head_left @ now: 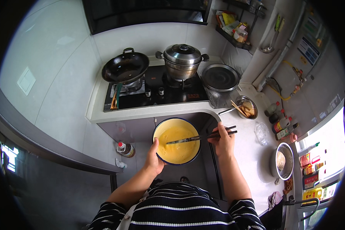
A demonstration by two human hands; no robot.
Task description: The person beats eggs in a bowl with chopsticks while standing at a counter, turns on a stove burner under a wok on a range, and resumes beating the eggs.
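Observation:
A cream-coloured bowl with a dark blue rim (177, 119) is held up in front of my body, below the counter's front edge. Yellow liquid, like beaten egg (180, 152), fills its lower part. My left hand (154, 159) grips the bowl by its left side, thumb at the rim. In my right hand (223, 142) is a pair of dark chopsticks (188, 140), crossing over the bowl's right rim. Their tips dip into the yellow liquid near the bowl's left side.
A black wok (125, 68) stands on the left burner of the gas stove (155, 92), a lidded steel pot (183, 63) on the right one. Beside them lies a dark round pan (220, 78). The right counter holds a small food-filled pan (246, 107), a steel bowl (282, 161) and several bottles (281, 124).

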